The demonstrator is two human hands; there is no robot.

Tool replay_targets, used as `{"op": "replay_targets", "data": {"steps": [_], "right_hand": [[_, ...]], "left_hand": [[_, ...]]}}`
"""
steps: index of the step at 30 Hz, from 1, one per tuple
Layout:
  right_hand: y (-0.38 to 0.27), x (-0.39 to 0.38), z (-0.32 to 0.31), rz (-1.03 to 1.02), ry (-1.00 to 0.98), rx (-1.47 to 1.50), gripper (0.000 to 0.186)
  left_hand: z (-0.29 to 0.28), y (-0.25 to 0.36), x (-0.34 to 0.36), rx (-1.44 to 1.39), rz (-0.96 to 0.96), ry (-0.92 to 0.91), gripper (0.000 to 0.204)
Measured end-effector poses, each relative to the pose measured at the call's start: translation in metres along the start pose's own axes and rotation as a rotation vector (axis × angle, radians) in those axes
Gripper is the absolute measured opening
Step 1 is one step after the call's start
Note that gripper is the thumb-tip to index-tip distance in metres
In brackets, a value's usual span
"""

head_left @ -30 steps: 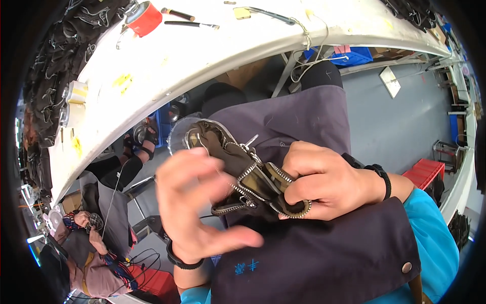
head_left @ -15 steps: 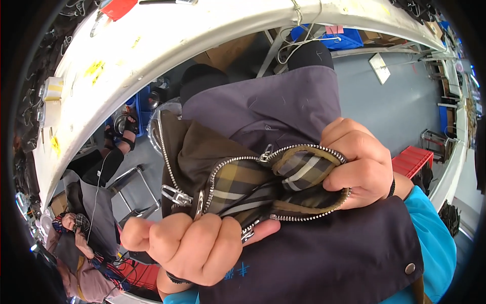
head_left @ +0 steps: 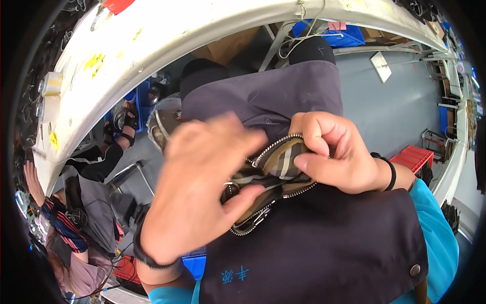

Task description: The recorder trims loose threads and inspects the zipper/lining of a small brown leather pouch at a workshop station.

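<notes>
A small zipped pouch (head_left: 276, 177) with a plaid lining is held over the lap, above a dark apron (head_left: 324, 243). It is pinched at its upper edge by the right hand (head_left: 331, 154), thumb and forefinger pressed together on the zipper rim and a fold of lining. The left hand (head_left: 202, 187) lies just left of that grip, blurred, with fingers loosely spread over the pouch's left end and fingertips touching the fabric below the opening; whether anything is actually gripped by it cannot be told.

As far as can be judged, the work is partway along: the zipper (head_left: 273, 202) is already opened along most of its run and the lining is pulled up into view, while the lower end, where a metal pull shows just below the grip, is not yet spread or turned out.

Well above the grip a white curved workbench (head_left: 167, 45) is seen, with a blue crate (head_left: 344, 35) beyond it. Far to the left of the grip another person's sleeve (head_left: 63, 228) is visible. Well right of the grip a red crate (head_left: 417, 157) stands on the grey floor. The view of the pouch's left half is blocked by the left hand itself.
</notes>
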State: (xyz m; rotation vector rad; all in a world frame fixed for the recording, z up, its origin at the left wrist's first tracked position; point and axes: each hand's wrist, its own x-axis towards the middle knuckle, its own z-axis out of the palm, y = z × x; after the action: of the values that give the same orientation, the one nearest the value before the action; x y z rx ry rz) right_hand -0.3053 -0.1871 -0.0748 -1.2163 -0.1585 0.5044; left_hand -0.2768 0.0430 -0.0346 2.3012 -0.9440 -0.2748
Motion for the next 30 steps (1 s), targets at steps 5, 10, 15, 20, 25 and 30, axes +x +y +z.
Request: {"op": "replay_targets", "data": {"steps": [5, 10, 15, 20, 25, 30], "right_hand": [[0.021, 0.010, -0.016, 0.104, 0.070, 0.303, 0.025], [0.031, 0.015, -0.018, 0.291, 0.054, 0.417, 0.015], [0.019, 0.020, -0.020, 0.153, -0.162, 0.015, 0.026], [0.009, 0.030, -0.024, 0.356, -0.363, -0.029, 0.023], [0.011, 0.026, -0.025, 0.489, -0.303, 0.113, 0.022], [0.010, 0.022, -0.020, 0.507, -0.197, 0.189, 0.018]], "left_hand": [[0.035, -0.036, 0.000, -0.546, -0.017, -0.184, 0.019], [0.064, -0.027, -0.014, -1.342, -0.413, -0.157, 0.015], [0.072, -0.026, -0.020, -1.508, -0.402, 0.006, 0.032], [0.063, -0.017, -0.022, -1.235, -0.295, 0.077, 0.027], [0.039, -0.002, -0.011, -0.415, -0.149, 0.180, 0.018], [0.031, -0.001, 0.000, -0.272, -0.049, 0.114, 0.020]]}}
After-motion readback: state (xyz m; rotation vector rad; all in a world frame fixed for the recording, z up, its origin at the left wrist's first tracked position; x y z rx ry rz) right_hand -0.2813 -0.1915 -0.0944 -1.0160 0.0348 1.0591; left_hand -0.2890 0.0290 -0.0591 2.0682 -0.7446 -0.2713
